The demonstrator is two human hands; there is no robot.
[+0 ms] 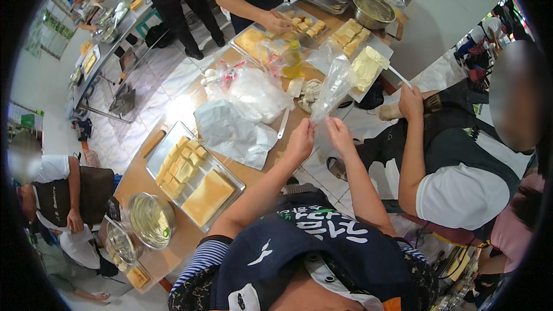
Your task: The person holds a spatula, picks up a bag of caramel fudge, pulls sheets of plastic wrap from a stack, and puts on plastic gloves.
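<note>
In front of me, both hands grip the narrow lower end of a clear plastic bag (335,83), shaped like a piping bag. My left hand (303,137) pinches one side of it, and my right hand (340,134) holds the other. The bag looks empty and flares upward, away from me. Behind its wide end, a slab covered in pale cream (366,69) is partly hidden. Just left of my hands lies a white-handled spatula or knife (284,123) on the table. A crumpled cloth (312,95) sits beside the bag.
A metal tray (214,165) carries cut sponge cake pieces (183,165) and an uncut sponge slab (208,197). Near it stands a steel bowl (151,220). White plastic bags (255,95) and a yellow oil bottle (293,59) occupy the table. A co-worker's hand (410,101) holds a spatula at right.
</note>
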